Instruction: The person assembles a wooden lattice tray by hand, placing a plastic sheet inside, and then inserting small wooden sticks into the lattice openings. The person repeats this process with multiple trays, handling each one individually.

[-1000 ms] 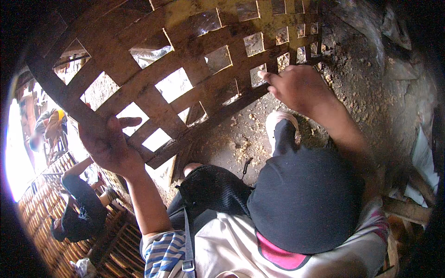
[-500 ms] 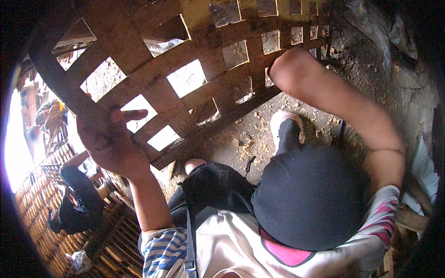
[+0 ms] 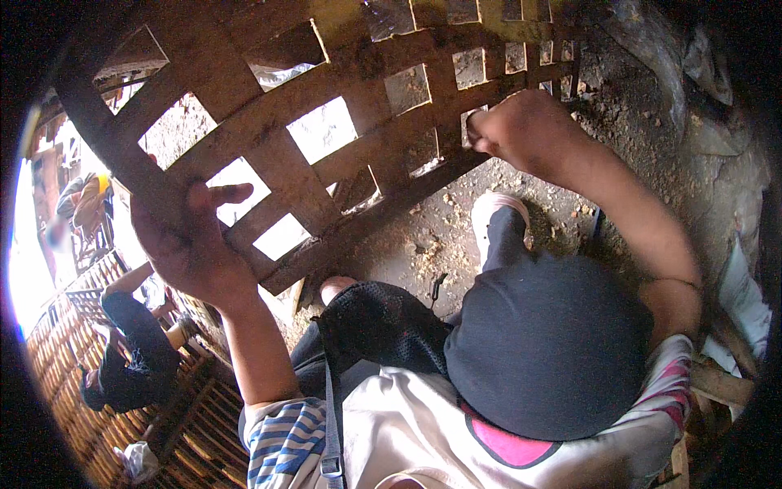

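A large lattice panel of flat, woven brown strips [image 3: 318, 204], which looks like bamboo, stands tilted across the upper part of the view. My left hand [image 3: 191, 236] grips its left edge near the lower corner; the thumb lies across the front face, while the other fingers are mostly hidden. Along the lower edge, further right, my right hand [image 3: 521, 134] is closed at a square gap, its curled fingertips against a strip. Whether anything small is pinched there I cannot make out.
Below the panel lies a dirt floor [image 3: 407, 244] scattered with pale crumbs, with my shoe [image 3: 494, 216] on it. At left, a person in dark clothes [image 3: 134, 350] is on a slatted floor [image 3: 195, 440], near a white plastic bag [image 3: 138, 460]. Another person [image 3: 85, 204] is further off. Plastic sheeting [image 3: 741, 285] hangs at right.
My right hand has turned and dropped slightly, so its fingertips now show at the gap. The panel and my left hand have shifted a little to the left.
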